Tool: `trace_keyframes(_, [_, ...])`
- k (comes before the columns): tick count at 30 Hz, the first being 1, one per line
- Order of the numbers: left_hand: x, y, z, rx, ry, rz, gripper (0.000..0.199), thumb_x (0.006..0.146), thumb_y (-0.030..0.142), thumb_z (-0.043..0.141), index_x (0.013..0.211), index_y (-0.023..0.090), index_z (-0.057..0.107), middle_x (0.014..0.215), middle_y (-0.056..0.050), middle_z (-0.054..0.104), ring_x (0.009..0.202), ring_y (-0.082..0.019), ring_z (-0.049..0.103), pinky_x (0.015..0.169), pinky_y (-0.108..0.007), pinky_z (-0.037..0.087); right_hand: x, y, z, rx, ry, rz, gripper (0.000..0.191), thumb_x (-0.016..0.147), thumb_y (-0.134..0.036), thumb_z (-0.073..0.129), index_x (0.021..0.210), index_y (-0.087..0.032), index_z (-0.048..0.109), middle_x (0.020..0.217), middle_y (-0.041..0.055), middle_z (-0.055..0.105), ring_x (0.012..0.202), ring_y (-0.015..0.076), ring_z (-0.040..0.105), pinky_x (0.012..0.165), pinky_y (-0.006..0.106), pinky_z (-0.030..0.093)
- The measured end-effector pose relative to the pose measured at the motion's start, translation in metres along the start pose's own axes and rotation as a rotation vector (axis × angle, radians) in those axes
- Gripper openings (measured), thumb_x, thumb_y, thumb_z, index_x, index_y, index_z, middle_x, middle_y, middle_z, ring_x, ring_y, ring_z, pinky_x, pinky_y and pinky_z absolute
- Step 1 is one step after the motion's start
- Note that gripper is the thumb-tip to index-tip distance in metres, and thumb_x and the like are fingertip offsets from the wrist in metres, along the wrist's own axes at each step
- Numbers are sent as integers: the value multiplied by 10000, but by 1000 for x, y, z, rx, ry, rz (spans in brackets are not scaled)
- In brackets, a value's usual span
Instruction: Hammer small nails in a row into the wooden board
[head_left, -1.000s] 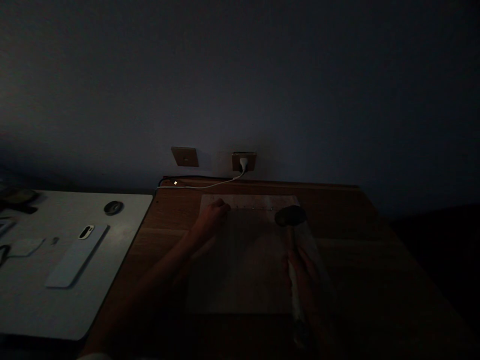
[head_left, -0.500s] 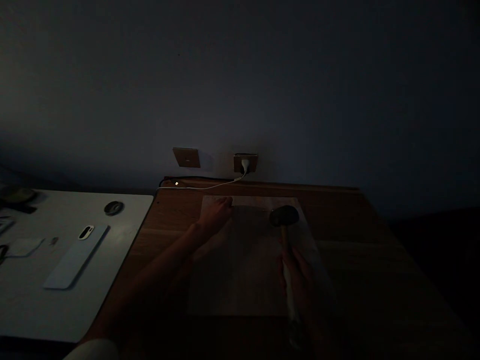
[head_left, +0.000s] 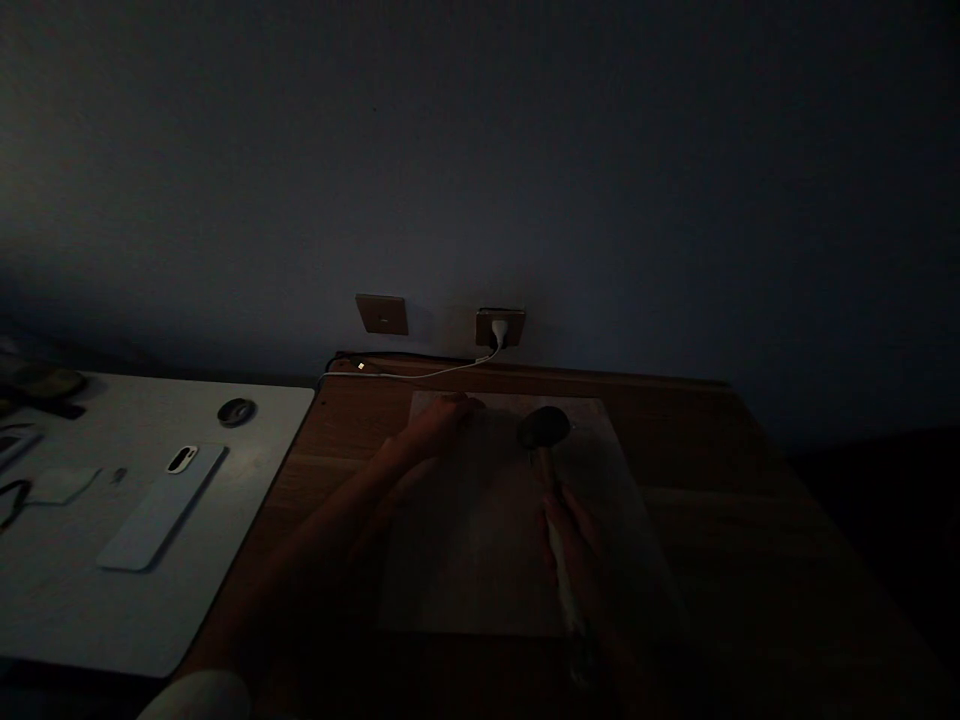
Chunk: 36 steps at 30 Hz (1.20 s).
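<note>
The right hand [head_left: 576, 535] is grasping one mallet [head_left: 544, 428] by its handle, the dark head showing over the far part of one pale board [head_left: 480, 570]. The left hand [head_left: 444, 422] is reaching over that board's far left; whether its grip is holding anything, I cannot tell. The board is lying on the wooden counter [head_left: 720, 560]. Two wall plates [head_left: 382, 314] are showing, one bearing one plug [head_left: 499, 332].

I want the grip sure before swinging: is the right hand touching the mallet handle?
Touching. The head view shows the right hand wrapped around the mallet handle.
</note>
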<state>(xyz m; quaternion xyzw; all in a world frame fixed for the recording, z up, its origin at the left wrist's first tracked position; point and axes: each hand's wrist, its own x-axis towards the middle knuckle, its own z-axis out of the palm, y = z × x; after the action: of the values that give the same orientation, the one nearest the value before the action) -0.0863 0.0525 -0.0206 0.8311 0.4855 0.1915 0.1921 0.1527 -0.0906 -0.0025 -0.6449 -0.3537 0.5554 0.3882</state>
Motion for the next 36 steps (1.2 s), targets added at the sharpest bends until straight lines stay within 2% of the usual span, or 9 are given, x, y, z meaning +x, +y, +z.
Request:
trace_keyframes(3, [-1, -10, 11, -121, 101, -60, 407, 870, 109, 608, 1261, 193, 684, 1075, -49, 779, 972, -179, 735, 873, -256, 561, 2, -5, 9, -25, -35, 23, 557, 789, -708, 655, 1100, -247, 627, 619, -71, 566, 421, 105, 477, 354, 196, 366])
trace_keyframes(8, [-7, -15, 25, -203, 177, -90, 325, 874, 107, 581, 1162, 175, 715, 1127, -81, 764, 1003, -195, 725, 923, -313, 560, 6, -14, 24, -45, -123, 7, 535, 807, -668, 646, 1119, -234, 627, 663, -59, 578, 446, 96, 472, 366, 187, 375])
trace_keyframes(11, [-9, -16, 27, -197, 224, -85, 371, 847, 109, 621, 1210, 149, 687, 1207, -119, 717, 1050, -213, 701, 940, -325, 548, 10, -18, 34, -70, -158, -7, 507, 834, -656, 621, 1123, -240, 629, 651, -68, 548, 440, 93, 457, 363, 184, 370])
trace_keyframes(16, [-8, -20, 28, -234, 196, -128, 394, 840, 95, 618, 1226, 151, 670, 1069, -88, 753, 961, -206, 710, 896, -310, 548, 21, -23, 50, -91, -236, -99, 400, 883, -624, 583, 997, -241, 610, 663, -78, 520, 429, 82, 434, 353, 183, 363])
trace_keyframes(21, [-9, -24, 31, -276, 201, -145, 501, 821, 69, 616, 1312, 168, 624, 1105, -83, 767, 983, -211, 719, 879, -301, 545, 31, -18, 58, -121, -279, -149, 388, 896, -621, 553, 934, -235, 566, 626, -87, 491, 403, 82, 413, 329, 184, 350])
trace_keyframes(26, [-9, -21, 29, -284, 187, -148, 583, 796, 37, 613, 1362, 174, 583, 990, -53, 776, 870, -191, 727, 801, -277, 547, 34, -14, 59, -135, -253, -137, 401, 893, -622, 549, 986, -232, 565, 641, -88, 484, 409, 81, 422, 328, 179, 354])
trace_keyframes(31, [-12, -15, 21, -207, 199, -131, 524, 815, 75, 637, 1326, 181, 584, 1132, -87, 714, 1021, -220, 690, 902, -332, 554, 29, -13, 54, -139, -220, -103, 416, 864, -630, 578, 962, -226, 586, 638, -81, 501, 408, 82, 431, 329, 186, 361])
trace_keyframes(34, [-17, 3, 18, -86, 265, -86, 381, 855, 168, 664, 1233, 167, 609, 1214, -119, 629, 1092, -241, 641, 935, -367, 554, 24, -12, 43, -78, -117, -85, 464, 835, -670, 609, 974, -227, 591, 613, -83, 513, 403, 82, 432, 336, 182, 345])
trace_keyframes(36, [-19, 24, 22, 31, 226, 6, 275, 915, 225, 642, 1183, 164, 623, 1154, -114, 635, 1065, -244, 637, 930, -374, 551, 20, -15, 32, -20, -31, -70, 508, 791, -707, 642, 951, -228, 585, 573, -89, 504, 383, 80, 408, 331, 184, 330])
